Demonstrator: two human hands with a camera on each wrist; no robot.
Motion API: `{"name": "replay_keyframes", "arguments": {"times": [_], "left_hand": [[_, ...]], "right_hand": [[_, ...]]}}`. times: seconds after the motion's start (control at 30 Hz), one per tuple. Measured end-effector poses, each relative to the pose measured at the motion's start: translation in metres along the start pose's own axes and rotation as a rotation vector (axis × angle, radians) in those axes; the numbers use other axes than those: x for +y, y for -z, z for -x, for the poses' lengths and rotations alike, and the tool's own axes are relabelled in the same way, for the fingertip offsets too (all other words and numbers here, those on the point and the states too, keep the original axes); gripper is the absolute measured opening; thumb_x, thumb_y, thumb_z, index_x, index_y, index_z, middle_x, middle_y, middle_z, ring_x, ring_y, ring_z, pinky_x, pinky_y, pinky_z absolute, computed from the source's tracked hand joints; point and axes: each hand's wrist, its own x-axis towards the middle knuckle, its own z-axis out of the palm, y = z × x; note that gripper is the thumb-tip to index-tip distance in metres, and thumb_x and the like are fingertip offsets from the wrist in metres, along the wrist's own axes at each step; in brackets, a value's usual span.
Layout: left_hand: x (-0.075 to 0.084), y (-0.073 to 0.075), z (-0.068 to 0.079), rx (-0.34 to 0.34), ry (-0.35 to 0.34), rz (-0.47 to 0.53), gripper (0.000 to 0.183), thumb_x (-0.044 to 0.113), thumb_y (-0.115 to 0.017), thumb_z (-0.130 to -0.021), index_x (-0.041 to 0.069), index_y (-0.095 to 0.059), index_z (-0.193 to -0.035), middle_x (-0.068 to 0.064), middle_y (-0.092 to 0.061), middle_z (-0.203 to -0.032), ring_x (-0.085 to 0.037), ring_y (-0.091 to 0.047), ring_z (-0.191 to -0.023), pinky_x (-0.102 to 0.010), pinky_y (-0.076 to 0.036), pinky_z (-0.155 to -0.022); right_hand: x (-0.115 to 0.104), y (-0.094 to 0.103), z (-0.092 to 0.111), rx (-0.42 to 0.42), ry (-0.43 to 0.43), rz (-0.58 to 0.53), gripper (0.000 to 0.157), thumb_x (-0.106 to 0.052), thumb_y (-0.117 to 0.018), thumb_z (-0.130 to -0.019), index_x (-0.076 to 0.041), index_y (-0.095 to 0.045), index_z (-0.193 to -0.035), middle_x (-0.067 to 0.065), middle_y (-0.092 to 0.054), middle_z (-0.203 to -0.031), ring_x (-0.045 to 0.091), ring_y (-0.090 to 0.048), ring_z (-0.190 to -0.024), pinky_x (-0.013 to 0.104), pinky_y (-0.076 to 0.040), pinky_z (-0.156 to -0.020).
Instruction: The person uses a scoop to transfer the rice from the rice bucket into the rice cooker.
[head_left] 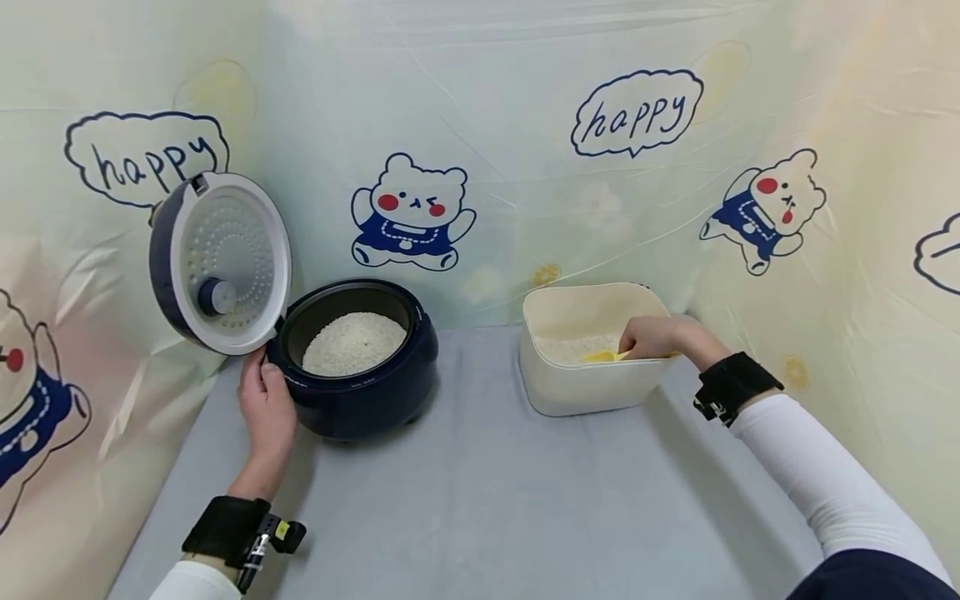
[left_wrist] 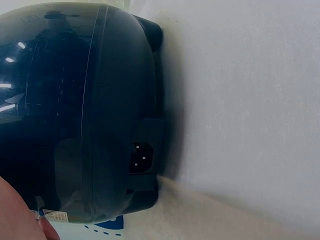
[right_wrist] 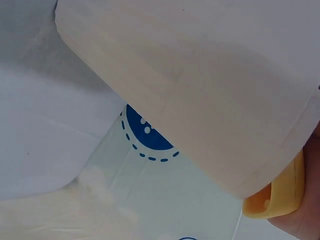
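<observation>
In the head view, a dark blue rice cooker point(head_left: 360, 408) stands with its lid point(head_left: 258, 217) swung up and white rice point(head_left: 354, 343) inside. My left hand point(head_left: 267, 404) touches the cooker near the lid's hinge; the fingers point upward, their tips partly hidden by the lid. At the right, my right hand point(head_left: 660, 337) grips a yellow scoop point(head_left: 602, 357) over the cream bin point(head_left: 592, 392), which also contains rice point(head_left: 573, 347). The right wrist view shows the scoop's hollow handle end point(right_wrist: 287, 192) beyond the bin's rim; its bowl is hidden there.
A grey tabletop point(head_left: 480, 500) bears both containers, set apart from each other. Printed sheeting point(head_left: 525, 100) with cartoon bears hangs close behind and at both sides. The cooker's power socket point(left_wrist: 142, 158) has no cord in it.
</observation>
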Motion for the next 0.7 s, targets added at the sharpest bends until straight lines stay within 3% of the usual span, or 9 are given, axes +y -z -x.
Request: {"name": "replay_keyframes", "arguments": {"times": [0.2,0.43,0.7], "left_hand": [[0.0001,-0.0026,0.0017,0.001,0.017,0.005,0.048,0.018,-0.034,-0.110,-0.002,-0.049,-0.151,-0.020,-0.049,-0.154,-0.035,-0.040,-0.142,-0.038,-0.028,-0.120],[0.0004,0.0015,0.0003,0.004,0.039,0.001,0.049,0.020,-0.033,-0.110,0.003,-0.049,-0.153,-0.017,-0.048,-0.156,-0.033,-0.039,-0.143,-0.037,-0.026,-0.121],[0.0003,-0.0008,0.0004,-0.012,0.024,0.016,0.049,0.019,-0.034,-0.109,0.000,-0.050,-0.151,-0.019,-0.049,-0.154,-0.031,-0.042,-0.140,-0.037,-0.029,-0.119]], "right_hand": [[-0.0021,-0.0047,0.0013,0.038,0.089,0.051,0.031,-0.004,-0.067,-0.094,-0.015,-0.058,-0.066,-0.009,-0.032,-0.063,0.007,-0.030,-0.057,0.026,-0.027,-0.059],[-0.0042,-0.0041,-0.0009,0.069,0.087,0.045,0.015,-0.006,-0.069,-0.096,-0.012,-0.077,-0.085,-0.006,-0.054,-0.072,0.011,-0.047,-0.067,0.029,-0.038,-0.066],[0.0004,-0.0053,-0.0013,0.073,0.100,0.061,0.013,-0.005,-0.070,-0.097,-0.011,-0.080,-0.092,-0.005,-0.060,-0.076,0.013,-0.051,-0.070,0.030,-0.042,-0.069]]}}
